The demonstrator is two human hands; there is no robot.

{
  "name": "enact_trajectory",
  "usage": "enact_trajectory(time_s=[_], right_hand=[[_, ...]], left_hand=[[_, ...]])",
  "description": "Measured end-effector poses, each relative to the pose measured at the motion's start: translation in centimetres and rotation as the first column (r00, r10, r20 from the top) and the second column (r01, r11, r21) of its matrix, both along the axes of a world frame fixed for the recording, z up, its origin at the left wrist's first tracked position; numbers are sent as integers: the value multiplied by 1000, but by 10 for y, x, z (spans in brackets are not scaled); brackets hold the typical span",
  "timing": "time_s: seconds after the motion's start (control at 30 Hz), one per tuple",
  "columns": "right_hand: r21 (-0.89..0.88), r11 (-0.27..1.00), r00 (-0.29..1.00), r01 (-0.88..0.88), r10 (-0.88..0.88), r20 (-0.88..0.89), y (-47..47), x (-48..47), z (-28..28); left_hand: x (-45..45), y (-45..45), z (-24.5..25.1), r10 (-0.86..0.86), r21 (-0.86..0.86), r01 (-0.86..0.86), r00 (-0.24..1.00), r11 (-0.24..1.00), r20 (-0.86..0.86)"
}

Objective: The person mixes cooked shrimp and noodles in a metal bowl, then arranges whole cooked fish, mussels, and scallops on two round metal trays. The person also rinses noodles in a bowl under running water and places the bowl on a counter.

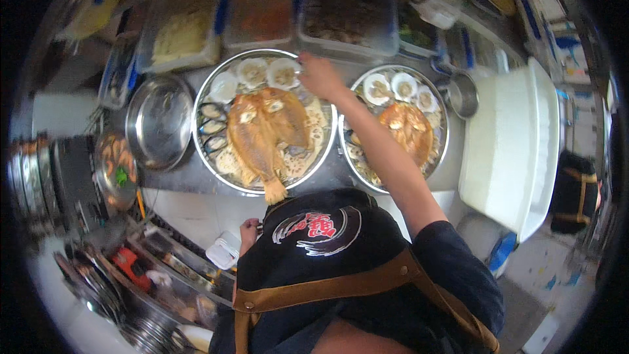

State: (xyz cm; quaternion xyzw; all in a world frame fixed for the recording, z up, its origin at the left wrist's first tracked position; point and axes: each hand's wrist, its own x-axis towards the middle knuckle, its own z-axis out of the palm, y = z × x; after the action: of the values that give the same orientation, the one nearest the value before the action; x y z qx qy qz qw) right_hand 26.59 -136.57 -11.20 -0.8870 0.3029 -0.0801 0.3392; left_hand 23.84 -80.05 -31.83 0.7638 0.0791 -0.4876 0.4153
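Observation:
My right hand point(318, 77) is at the upper right rim of a large round metal tray point(200, 150), by the rightmost scallop shell point(283, 73); whether its fingers hold the shell I cannot tell. In that tray lie a split browned whole fish point(260, 128), mussels point(214, 126) at the left and lotus root slices point(296, 163). A second round tray point(444, 145) at the right holds another split fish point(410, 128) and scallop shells point(377, 89); my forearm crosses over it. My left hand point(251, 230) hangs low beside my apron, its fingers curled, and its grip is unclear.
Plastic tubs of ingredients point(346, 19) line the back of the counter. An empty metal bowl point(159, 123) and a dish of shrimp point(117, 167) stand at the left. At the right are a steel pot point(463, 94) and a big white bin point(501, 152). An open drawer point(162, 275) lies lower left.

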Motion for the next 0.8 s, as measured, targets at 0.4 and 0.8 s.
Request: enact_trajectory(time_s=[0.4,0.8], right_hand=[[470,785,870,405,-489,68,-80,-215,55],[-99,822,825,560,-565,-25,-99,-316,9]], left_hand=[[67,-33,1,-146,-122,142,989,982,-22],[47,-80,48,-323,-51,328,943,943,86]])
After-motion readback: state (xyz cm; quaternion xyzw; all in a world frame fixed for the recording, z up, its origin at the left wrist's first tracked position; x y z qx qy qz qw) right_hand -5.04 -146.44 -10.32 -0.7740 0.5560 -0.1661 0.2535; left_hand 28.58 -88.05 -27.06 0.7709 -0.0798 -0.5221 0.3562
